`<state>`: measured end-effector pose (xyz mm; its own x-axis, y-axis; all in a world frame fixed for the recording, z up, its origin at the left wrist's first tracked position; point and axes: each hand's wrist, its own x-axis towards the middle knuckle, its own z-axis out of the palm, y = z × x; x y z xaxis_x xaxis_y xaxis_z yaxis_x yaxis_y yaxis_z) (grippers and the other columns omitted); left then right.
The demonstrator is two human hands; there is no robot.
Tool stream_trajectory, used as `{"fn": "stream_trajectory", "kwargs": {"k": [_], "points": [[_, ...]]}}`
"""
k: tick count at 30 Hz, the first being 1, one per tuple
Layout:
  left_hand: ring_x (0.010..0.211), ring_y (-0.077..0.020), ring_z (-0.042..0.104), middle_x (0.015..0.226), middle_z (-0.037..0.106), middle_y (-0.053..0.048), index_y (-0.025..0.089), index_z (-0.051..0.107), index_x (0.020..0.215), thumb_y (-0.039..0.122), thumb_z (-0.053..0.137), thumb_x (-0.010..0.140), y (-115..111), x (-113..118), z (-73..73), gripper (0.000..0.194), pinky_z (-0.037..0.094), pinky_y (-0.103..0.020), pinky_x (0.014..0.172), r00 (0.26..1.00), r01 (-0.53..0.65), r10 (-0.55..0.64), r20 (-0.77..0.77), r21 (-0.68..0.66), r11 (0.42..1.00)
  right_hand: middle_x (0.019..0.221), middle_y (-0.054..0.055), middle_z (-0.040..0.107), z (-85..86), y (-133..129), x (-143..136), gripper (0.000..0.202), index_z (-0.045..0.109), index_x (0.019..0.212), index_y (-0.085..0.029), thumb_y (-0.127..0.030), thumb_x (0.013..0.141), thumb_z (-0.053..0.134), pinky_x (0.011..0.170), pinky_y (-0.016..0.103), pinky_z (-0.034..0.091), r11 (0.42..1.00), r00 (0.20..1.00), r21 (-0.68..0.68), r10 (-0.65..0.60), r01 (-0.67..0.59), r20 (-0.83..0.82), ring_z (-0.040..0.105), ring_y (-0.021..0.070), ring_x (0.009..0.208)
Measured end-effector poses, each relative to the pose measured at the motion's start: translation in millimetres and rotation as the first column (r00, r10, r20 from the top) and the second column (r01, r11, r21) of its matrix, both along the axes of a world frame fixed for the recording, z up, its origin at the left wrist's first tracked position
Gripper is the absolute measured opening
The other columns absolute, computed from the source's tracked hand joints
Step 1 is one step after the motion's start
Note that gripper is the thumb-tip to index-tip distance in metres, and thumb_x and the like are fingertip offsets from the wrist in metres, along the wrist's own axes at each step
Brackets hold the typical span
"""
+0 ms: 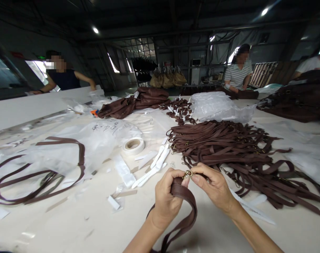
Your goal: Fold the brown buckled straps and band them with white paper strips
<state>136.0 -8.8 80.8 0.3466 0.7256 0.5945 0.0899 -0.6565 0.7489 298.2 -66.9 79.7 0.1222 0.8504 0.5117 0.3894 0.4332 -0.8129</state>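
My left hand (168,191) is closed on a brown strap (187,198), which loops over the fingers and hangs down toward the table's front. At the strap's end a small brass-coloured metal clasp (187,174) shows between my two hands. The fingers of my right hand (215,184) pinch at the clasp's right side, by a thin dark piece whose kind I cannot make out. Just beyond my hands lies a large pile of brown straps (223,142) with brass-coloured hooks.
A roll of white tape (133,145) and white toothed plastic strips (151,172) lie left of my hands. Loose straps (82,153) curl at far left. Brown bags (149,98), small strap pieces (179,109) and clear plastic (217,105) lie farther back. People (239,72) stand across the table.
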Motion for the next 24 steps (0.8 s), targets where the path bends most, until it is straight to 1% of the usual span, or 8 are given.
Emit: {"fn": "stream_trajectory", "kwargs": {"k": [3, 5, 8, 10, 11, 14, 18, 24], "points": [[0.061, -0.0120, 0.059, 0.073, 0.064, 0.000, 0.022, 0.065, 0.092, 0.022, 0.065, 0.087, -3, -2, 1.7, 0.005, 0.047, -0.022, 0.061, 1.000, 0.022, -0.022, -0.002, 0.028, 0.999, 0.081, 0.002, 0.061, -2.6, -1, 1, 0.013, 0.068, 0.095, -0.023, -0.031, 0.096, 0.057, 0.071, 0.027, 0.044, 0.997, 0.997, 0.067, -0.044, 0.040, 0.061, 0.057, 0.0154, 0.076], [0.063, -0.0125, 0.061, 0.075, 0.065, 0.000, 0.021, 0.064, 0.094, 0.021, 0.063, 0.088, -5, -1, -0.4, 0.006, 0.047, -0.022, 0.062, 0.999, 0.033, -0.033, 0.019, 0.003, 0.999, 0.080, 0.001, 0.059, -4.5, -1, -1, 0.014, 0.067, 0.094, -0.023, -0.030, 0.097, 0.055, 0.070, 0.027, 0.044, 0.996, 0.999, 0.079, -0.041, 0.039, 0.023, 0.056, 0.0153, 0.075], [0.066, -0.0128, 0.063, 0.079, 0.068, -0.001, 0.022, 0.062, 0.107, 0.017, 0.061, 0.090, -7, 0, -3.4, 0.018, 0.048, -0.022, 0.063, 0.998, 0.054, -0.055, 0.031, 0.015, 0.998, 0.082, 0.001, 0.058, -7.1, -2, -5, 0.017, 0.065, 0.092, -0.022, -0.031, 0.099, 0.051, 0.070, 0.027, 0.045, 1.000, 0.997, 0.028, 0.000, 0.002, -0.082, 0.057, 0.0150, 0.074], [0.068, -0.0129, 0.064, 0.082, 0.068, -0.001, 0.022, 0.061, 0.116, 0.016, 0.061, 0.090, -7, 0, -3.5, 0.027, 0.049, -0.022, 0.064, 0.997, 0.072, -0.074, 0.017, 0.064, 0.995, 0.083, 0.001, 0.060, -8.2, -3, -7, 0.017, 0.064, 0.094, -0.023, -0.032, 0.099, 0.050, 0.070, 0.027, 0.046, 1.000, 0.992, -0.016, 0.018, -0.021, -0.128, 0.058, 0.0148, 0.074], [0.069, -0.0132, 0.065, 0.084, 0.069, -0.002, 0.022, 0.061, 0.117, 0.015, 0.063, 0.089, -6, 0, -3.1, 0.029, 0.049, -0.023, 0.065, 0.997, 0.081, -0.082, 0.010, 0.087, 0.993, 0.084, 0.001, 0.060, -8.5, -3, -7, 0.017, 0.064, 0.094, -0.023, -0.032, 0.099, 0.050, 0.070, 0.027, 0.046, 0.999, 0.990, -0.030, 0.018, -0.023, -0.137, 0.058, 0.0148, 0.074], [0.070, -0.0139, 0.065, 0.083, 0.069, -0.002, 0.022, 0.065, 0.109, 0.014, 0.066, 0.087, -5, -1, -1.4, 0.023, 0.049, -0.023, 0.065, 0.996, 0.088, -0.089, 0.003, 0.120, 0.989, 0.081, 0.001, 0.061, -8.5, -5, -7, 0.017, 0.065, 0.094, -0.022, -0.032, 0.099, 0.052, 0.071, 0.026, 0.045, 0.999, 0.990, -0.039, 0.002, -0.008, -0.144, 0.058, 0.0149, 0.075], [0.067, -0.0122, 0.064, 0.080, 0.069, 0.000, 0.022, 0.064, 0.104, 0.011, 0.065, 0.087, -5, -3, 1.2, 0.020, 0.047, -0.021, 0.064, 0.997, 0.080, -0.079, -0.012, 0.110, 0.991, 0.079, 0.001, 0.061, -7.8, -6, -8, 0.018, 0.065, 0.091, -0.022, -0.032, 0.099, 0.052, 0.071, 0.027, 0.044, 0.999, 0.988, -0.052, -0.003, -0.005, -0.154, 0.057, 0.0152, 0.074], [0.072, -0.0125, 0.066, 0.080, 0.070, -0.001, 0.019, 0.062, 0.104, 0.013, 0.058, 0.092, -3, -8, 6.3, 0.014, 0.050, -0.022, 0.070, 0.986, 0.166, -0.163, -0.034, 0.096, 0.982, 0.074, -0.001, 0.057, -7.4, -9, -11, 0.016, 0.065, 0.091, -0.023, -0.031, 0.099, 0.053, 0.070, 0.026, 0.042, 0.998, 0.985, -0.061, -0.011, 0.001, -0.172, 0.054, 0.0135, 0.072]]}}
